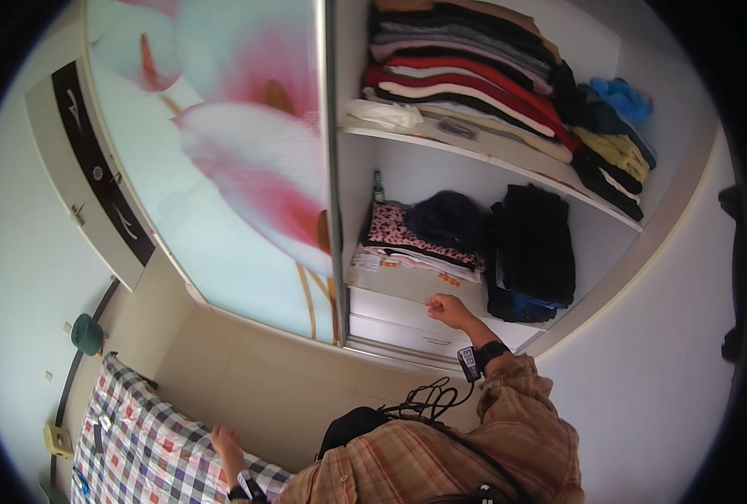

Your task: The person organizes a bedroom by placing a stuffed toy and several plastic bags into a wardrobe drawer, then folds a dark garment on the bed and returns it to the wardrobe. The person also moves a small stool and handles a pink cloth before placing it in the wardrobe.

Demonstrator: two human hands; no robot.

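Observation:
My right hand (pixel 449 311) reaches up to the front of a white drawer (pixel 398 307) inside an open wardrobe, its fingers curled at the drawer's top edge. Whether it grips a handle is hidden. My left hand (pixel 225 441) rests flat, fingers apart, on a checked bedspread (pixel 151 449) at the lower left. Above the drawer a shelf holds a folded pink leopard-print cloth (pixel 398 235) and dark folded clothes (pixel 533 248).
A sliding wardrobe door (pixel 222 160) printed with a large pink flower stands to the left. The upper shelf (pixel 491 151) carries a stack of red, white and dark garments. A small green bottle (pixel 378 186) stands at the shelf back. Several small items lie on the bed.

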